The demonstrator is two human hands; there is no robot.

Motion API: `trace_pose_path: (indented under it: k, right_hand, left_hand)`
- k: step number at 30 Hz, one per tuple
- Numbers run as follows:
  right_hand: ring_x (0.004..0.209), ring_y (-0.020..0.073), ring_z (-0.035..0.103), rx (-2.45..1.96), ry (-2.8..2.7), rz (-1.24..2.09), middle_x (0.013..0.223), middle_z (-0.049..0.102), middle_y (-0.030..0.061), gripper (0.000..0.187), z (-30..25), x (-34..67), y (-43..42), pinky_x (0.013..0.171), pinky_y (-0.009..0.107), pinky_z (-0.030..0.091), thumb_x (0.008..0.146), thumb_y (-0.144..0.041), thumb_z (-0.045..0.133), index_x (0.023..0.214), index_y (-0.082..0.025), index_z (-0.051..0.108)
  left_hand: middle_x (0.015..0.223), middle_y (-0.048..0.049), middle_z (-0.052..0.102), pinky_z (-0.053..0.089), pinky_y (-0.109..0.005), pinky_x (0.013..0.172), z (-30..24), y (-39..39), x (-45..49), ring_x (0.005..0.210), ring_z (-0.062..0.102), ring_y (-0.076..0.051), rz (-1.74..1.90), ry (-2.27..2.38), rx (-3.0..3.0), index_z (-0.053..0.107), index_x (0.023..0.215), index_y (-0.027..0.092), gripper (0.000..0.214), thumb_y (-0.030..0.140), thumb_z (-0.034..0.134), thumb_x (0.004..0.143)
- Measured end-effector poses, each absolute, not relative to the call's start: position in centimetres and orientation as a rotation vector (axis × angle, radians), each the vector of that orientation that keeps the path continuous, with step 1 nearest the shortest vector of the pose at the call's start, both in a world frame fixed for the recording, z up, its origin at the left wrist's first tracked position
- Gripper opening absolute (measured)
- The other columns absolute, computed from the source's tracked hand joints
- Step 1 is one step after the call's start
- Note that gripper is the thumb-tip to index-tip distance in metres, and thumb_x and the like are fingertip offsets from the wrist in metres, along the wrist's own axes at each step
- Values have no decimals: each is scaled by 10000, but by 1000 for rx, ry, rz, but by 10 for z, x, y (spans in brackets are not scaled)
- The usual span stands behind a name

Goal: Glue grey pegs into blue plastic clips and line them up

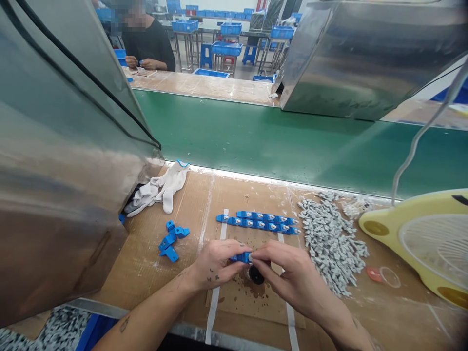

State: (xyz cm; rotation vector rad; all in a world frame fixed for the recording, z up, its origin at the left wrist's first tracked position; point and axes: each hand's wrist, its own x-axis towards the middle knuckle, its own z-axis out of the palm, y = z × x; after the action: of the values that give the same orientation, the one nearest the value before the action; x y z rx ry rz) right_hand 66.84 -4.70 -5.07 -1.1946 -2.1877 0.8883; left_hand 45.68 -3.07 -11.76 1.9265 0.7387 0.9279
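My left hand [215, 265] and my right hand [288, 275] meet over the cardboard-covered bench [153, 273]. Both pinch one small blue plastic clip [241, 257] between their fingertips. Under the fingers a small black round part [256, 277] shows, partly hidden. Just beyond my hands two rows of assembled blue clips [259, 222] lie side by side. A heap of small grey pieces [331, 243] spreads to the right of them. A few loose blue clips [171, 240] lie to the left.
White work gloves [161, 190] lie at the back left beside a steel housing [54, 170]. A green conveyor belt [292, 141] runs behind the bench. A yellow fan [424, 239] lies at the right, with a small clear cap [389, 277]. Another person [146, 41] sits opposite.
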Motion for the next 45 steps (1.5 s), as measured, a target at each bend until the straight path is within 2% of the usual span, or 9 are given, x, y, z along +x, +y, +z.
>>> trace_pose_path:
  k: [8, 12, 16, 18, 21, 25, 29, 38, 45]
  right_hand:
    - [672, 163, 535, -1209, -2284, 904, 729, 580, 12, 266, -50, 656, -38, 615, 277, 371, 1033, -235, 506, 812, -174, 641]
    - [698, 154, 579, -1178, -2261, 906, 773, 646, 3, 172, -47, 653, -23, 645, 264, 400, 991, -200, 578, 849, -190, 675]
    - [702, 138, 615, -1195, -2227, 876, 801, 701, -20, 133, -33, 654, 7, 647, 247, 426, 955, -192, 634, 852, -217, 714]
    - [722, 150, 616, -1262, -2236, 733, 807, 707, -13, 122, -26, 654, 24, 653, 256, 428, 946, -189, 640, 861, -214, 724]
    - [800, 191, 604, -1361, -2395, 426, 810, 708, 18, 139, -26, 648, 44, 696, 287, 414, 933, -152, 628, 842, -190, 726]
    - [800, 215, 573, -1358, -2580, 268, 750, 699, 47, 182, -48, 635, 59, 703, 308, 379, 909, -125, 622, 765, -175, 722]
    - [795, 228, 555, -1357, -2625, 246, 719, 688, 72, 207, -70, 629, 62, 713, 325, 360, 903, -138, 615, 717, -164, 703]
    - [709, 204, 512, -1341, -2658, 256, 642, 642, 54, 252, -73, 634, 61, 668, 312, 314, 863, -82, 588, 629, -165, 630]
    - [774, 213, 560, -1356, -2591, 282, 727, 678, 54, 184, -62, 639, 56, 714, 309, 363, 905, -187, 654, 725, -162, 686]
  left_hand:
    - [843, -55, 719, 468, -224, 679, -116, -34, 455, 736, 642, -144, 980, 769, 1871, 727, 1039, 143, 178, 173, 618, 902]
    - [819, -44, 714, 496, -240, 710, -109, -28, 452, 743, 640, -152, 955, 861, 1854, 741, 985, 154, 147, 195, 632, 897]
    - [1265, -98, 653, 556, -294, 818, -97, -16, 431, 808, 667, -155, 943, 1109, 1893, 633, 1289, 220, 467, 320, 732, 843]
    - [1343, -108, 596, 562, -326, 851, -92, -13, 411, 774, 660, -142, 988, 1369, 1931, 585, 1332, 231, 487, 354, 694, 874]
    - [1198, -100, 654, 509, -419, 969, -89, -13, 376, 983, 634, -234, 926, 1744, 2132, 663, 1165, 198, 277, 322, 595, 927]
    - [1287, -124, 595, 461, -501, 1018, -94, -20, 347, 1215, 507, -341, 465, 1852, 2346, 687, 1126, 203, 271, 327, 608, 899]
    - [1331, -128, 552, 485, -476, 985, -105, -28, 346, 1193, 529, -321, 244, 1795, 2322, 663, 1162, 209, 272, 286, 566, 920]
    - [1170, -120, 642, 485, -420, 938, -107, -22, 353, 1075, 577, -281, 166, 1806, 2288, 629, 1207, 162, 297, 184, 502, 940]
    - [1095, -107, 668, 473, -429, 866, -99, -17, 357, 1043, 581, -305, -53, 1777, 2414, 681, 1106, 173, 244, 221, 498, 954]
